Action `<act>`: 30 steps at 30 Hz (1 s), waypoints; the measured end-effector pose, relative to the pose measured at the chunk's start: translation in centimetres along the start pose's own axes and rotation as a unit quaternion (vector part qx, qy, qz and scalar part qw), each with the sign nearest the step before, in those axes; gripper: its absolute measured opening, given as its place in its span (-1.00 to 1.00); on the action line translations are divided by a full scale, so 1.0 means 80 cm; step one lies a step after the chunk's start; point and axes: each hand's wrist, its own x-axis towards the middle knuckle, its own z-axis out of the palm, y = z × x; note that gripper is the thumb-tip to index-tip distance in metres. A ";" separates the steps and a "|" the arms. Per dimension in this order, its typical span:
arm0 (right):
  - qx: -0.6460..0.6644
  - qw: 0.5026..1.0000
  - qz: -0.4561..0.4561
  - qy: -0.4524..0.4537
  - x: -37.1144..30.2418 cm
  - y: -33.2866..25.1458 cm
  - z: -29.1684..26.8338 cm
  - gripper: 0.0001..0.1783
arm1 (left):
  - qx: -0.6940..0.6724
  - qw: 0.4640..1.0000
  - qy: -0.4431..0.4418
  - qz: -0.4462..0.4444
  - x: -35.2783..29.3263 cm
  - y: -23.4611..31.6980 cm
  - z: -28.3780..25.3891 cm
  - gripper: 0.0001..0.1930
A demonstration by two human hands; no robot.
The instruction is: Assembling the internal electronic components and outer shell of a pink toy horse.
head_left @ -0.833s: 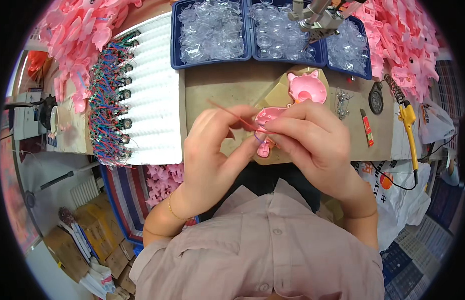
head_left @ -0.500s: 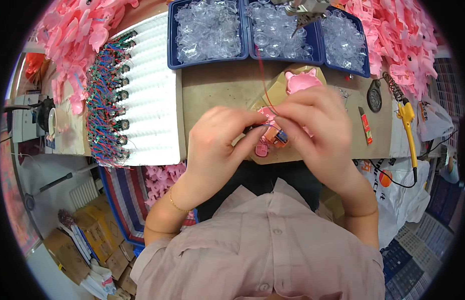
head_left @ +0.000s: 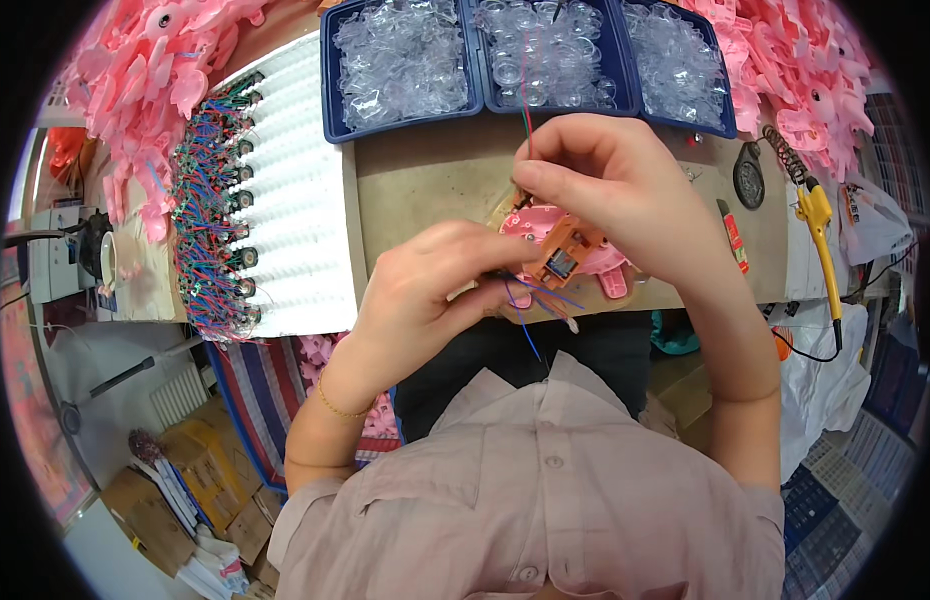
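Note:
A pink plastic toy shell lies in front of me, with an orange plastic housing seated in it. Inside the housing shows a small dark-blue part. My left hand grips the shell's left side, its index finger over the top. From below those fingertips, loose blue and reddish wires trail toward me. Raised above the shell's far edge, my right hand pinches thin red and dark wires between thumb and forefinger. The wires stand up past the fingertips.
Blue bins of clear plastic parts line the back. At left, a white ribbed tray holds several wired round parts. Pink shells are heaped on both sides. A cutter and a yellow soldering iron lie at right.
My right hand has moved up and away from the shell, drawing the red and dark wires upward. My left hand has shifted slightly left and down; the orange housing is now more exposed.

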 end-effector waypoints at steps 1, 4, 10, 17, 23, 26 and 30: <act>0.001 1.000 -0.004 0.005 -0.001 0.000 0.000 -0.81 | -0.001 1.000 -0.001 0.001 0.000 0.004 0.000 -0.67; -0.041 0.998 -0.038 0.019 -0.011 -0.005 0.003 -0.83 | 0.098 0.994 0.027 -0.030 -0.012 0.020 0.002 -0.70; -0.172 0.948 -0.266 0.029 -0.028 0.011 0.011 -0.86 | 0.141 0.986 0.079 0.037 -0.008 0.030 -0.011 -0.74; -0.140 0.943 -0.298 0.057 0.001 0.015 0.040 -0.71 | -0.067 0.963 0.191 -0.180 -0.033 0.012 -0.049 -0.91; -0.185 0.954 -0.119 0.201 -0.135 0.051 -0.039 -0.77 | 0.179 0.938 0.295 -0.044 -0.054 -0.004 0.020 -0.92; 0.074 0.894 0.066 0.436 -0.191 0.146 -0.092 -0.71 | 0.171 0.960 0.194 -0.112 -0.041 -0.027 0.056 -0.92; -0.075 0.784 -0.049 0.614 -0.245 0.227 -0.222 -0.47 | 0.151 0.975 0.124 -0.103 -0.006 -0.007 0.057 -0.90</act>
